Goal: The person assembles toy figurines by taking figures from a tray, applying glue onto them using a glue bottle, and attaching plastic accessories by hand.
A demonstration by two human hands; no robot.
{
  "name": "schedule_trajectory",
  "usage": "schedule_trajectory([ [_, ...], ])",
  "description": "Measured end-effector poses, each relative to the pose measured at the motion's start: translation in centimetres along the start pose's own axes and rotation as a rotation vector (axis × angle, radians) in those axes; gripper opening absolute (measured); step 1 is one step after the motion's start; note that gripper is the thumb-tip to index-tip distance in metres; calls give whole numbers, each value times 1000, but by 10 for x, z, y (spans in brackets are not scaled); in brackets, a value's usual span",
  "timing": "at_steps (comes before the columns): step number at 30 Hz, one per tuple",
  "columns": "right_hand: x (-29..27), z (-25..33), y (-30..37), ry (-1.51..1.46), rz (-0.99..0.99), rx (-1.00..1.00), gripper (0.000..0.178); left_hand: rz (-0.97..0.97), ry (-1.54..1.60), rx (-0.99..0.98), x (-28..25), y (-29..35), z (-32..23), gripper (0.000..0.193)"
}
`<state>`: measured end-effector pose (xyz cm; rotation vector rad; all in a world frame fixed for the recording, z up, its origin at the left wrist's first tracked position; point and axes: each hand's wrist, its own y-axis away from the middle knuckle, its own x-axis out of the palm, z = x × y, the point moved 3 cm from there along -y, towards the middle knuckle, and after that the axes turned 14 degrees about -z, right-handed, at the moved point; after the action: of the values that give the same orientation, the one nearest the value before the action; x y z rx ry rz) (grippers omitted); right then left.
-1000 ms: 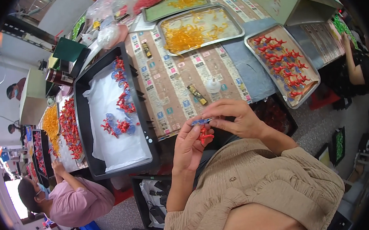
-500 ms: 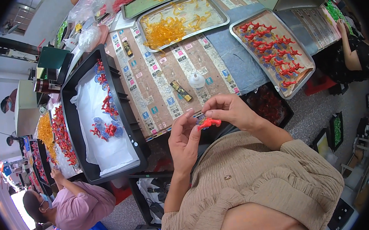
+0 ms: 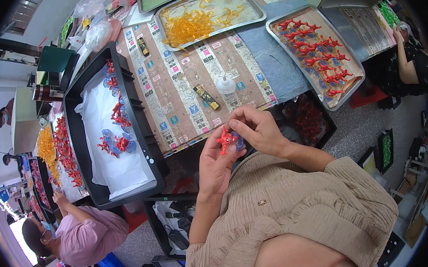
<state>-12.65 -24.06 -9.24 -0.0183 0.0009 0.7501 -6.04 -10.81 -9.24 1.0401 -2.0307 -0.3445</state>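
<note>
Left hand has its grip closed round 1 red-and-blue figure; right hand is just beside it, that grip impossible to tell!

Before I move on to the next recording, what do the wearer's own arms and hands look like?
The left hand and right hand are bare, without gloves. Tan ribbed sleeves leave both forearms uncovered. No watch or bracelet shows at either wrist; small rings are hard to rule out.
</note>
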Motion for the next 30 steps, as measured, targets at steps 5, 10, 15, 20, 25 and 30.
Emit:
schedule_trajectory([
  [5,1,10,6,8,-42,-87,15,-35,35,16,-10,0,2,39],
  [10,1,19,10,157,127,-259,20,-82,46,155,-20,-2,-3,40],
  [15,2,14,6,175,195,-408,22,-66,39,177,-19,0,-8,39],
  [20,-15,5,-22,279,-198,-248,39,-164,-17,182,-30,1,-10,32],
  [25,-15,-13,-56,388,-360,-339,55,-203,-28,256,-38,2,-9,37],
  [30,-6,-38,-69,441,-113,-206,49,-229,-57,368,-27,7,-12,42],
])
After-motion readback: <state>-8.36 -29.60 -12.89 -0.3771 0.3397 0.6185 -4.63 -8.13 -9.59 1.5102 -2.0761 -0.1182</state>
